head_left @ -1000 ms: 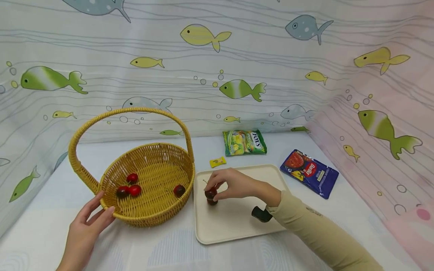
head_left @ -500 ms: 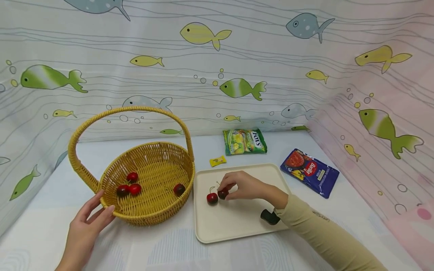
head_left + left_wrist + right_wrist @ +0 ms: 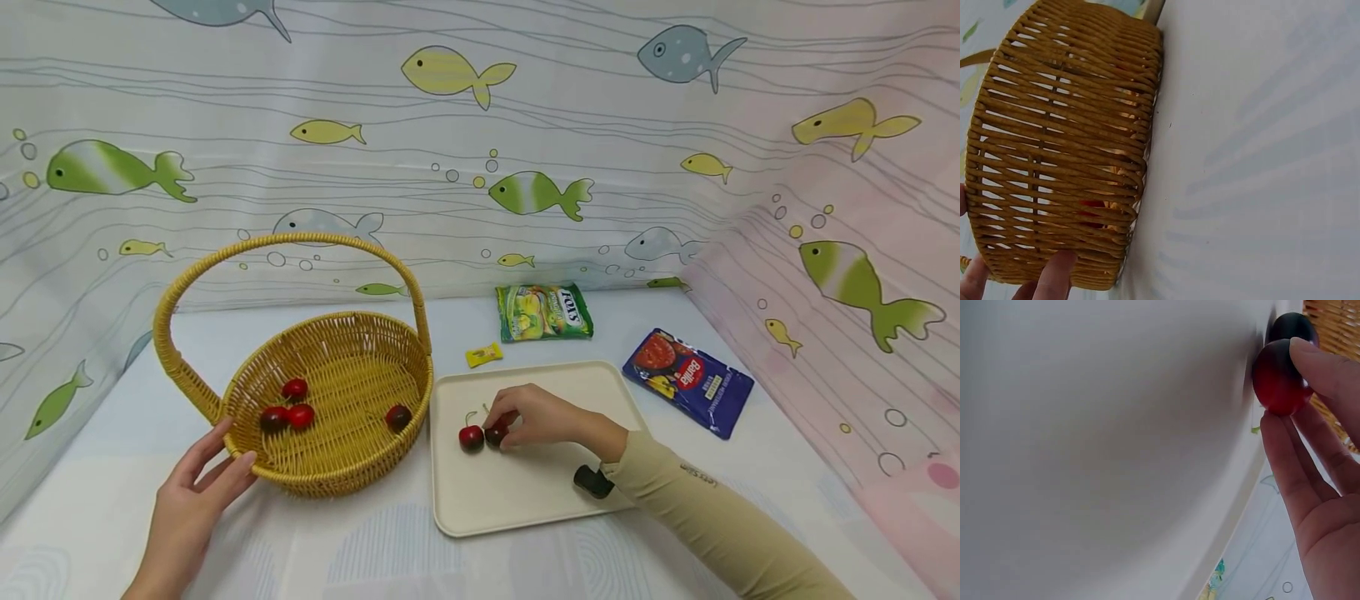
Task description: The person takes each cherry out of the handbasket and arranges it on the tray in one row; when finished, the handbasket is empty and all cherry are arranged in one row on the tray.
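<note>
My left hand (image 3: 197, 492) holds the near-left rim of a yellow wicker basket (image 3: 341, 483), by the foot of its tall handle. Its fingertips (image 3: 1059, 265) touch the outer wall in the left wrist view. Inside the basket lie several red and dark cherries (image 3: 301, 417). On a cream tray (image 3: 517, 512) my right hand (image 3: 536, 417) pinches a dark red cherry (image 3: 493, 435) between thumb and fingers; the right wrist view shows this cherry (image 3: 1279, 384) up close. Just left of it sits another cherry (image 3: 471, 438) with its stem up.
Behind the tray are a small yellow wrapped candy (image 3: 483, 355) and a green candy bag (image 3: 544, 313). A blue pouch (image 3: 688, 381) lies right of the tray. A fish-patterned cloth (image 3: 450, 192) rises behind the table.
My right hand has shifted slightly right with its cherry, away from in front of the other one. Both cherries now show side by side. My left hand keeps its place on the basket.
</note>
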Demonstrator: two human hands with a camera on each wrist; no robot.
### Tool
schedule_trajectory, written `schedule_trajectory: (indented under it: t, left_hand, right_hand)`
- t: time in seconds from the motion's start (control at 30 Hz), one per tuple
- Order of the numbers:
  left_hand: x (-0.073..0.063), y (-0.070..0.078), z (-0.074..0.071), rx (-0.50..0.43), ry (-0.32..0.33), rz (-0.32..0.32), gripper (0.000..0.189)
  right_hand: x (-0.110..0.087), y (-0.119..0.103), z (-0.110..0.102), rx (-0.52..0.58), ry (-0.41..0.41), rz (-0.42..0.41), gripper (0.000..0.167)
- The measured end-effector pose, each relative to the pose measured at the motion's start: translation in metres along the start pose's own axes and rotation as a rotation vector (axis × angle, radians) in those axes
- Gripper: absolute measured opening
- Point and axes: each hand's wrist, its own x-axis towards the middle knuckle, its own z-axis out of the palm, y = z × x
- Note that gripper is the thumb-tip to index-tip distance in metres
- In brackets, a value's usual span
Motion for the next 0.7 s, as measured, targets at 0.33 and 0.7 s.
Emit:
schedule_trajectory:
  t: [0.33,0.7]
  left_hand:
    - [0.001,-0.002,0.0,-0.031,-0.009,0.027,0.066]
    - [0.001,-0.001,0.0,-0.027,-0.005,0.027,0.067]
  right_hand:
    - [-0.001,-0.002,-0.001,-0.062,0.006,-0.014,0.027]
    - [0.003,-0.013,-0.011,-0.054,0.015,0.012,0.026]
